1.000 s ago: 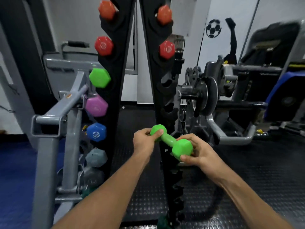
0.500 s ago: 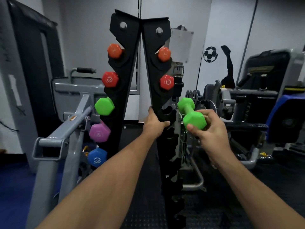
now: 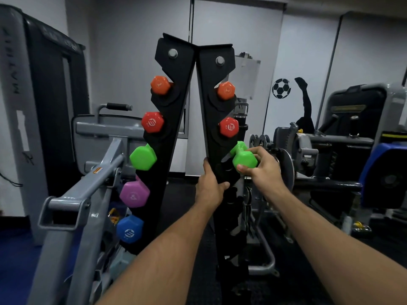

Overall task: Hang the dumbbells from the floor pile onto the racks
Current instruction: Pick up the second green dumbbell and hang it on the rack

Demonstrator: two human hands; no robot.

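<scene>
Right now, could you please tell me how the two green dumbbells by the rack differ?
The green dumbbell on the left upright sits hung in its slot, untouched; the green dumbbell in the right hand is gripped by the right hand beside the right upright's third slot. The left one shows only one head; the held one shows head and handle. Both are bright green with hexagonal heads.

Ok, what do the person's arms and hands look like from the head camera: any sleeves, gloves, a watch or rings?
Both forearms are bare up to the bottom edge of the picture, with no sleeve in view. The left hand and right hand wear no gloves. No watch, band or bracelet shows at either wrist. No ring shows on the fingers that can be seen. Nothing is taped or strapped to either arm.
</scene>
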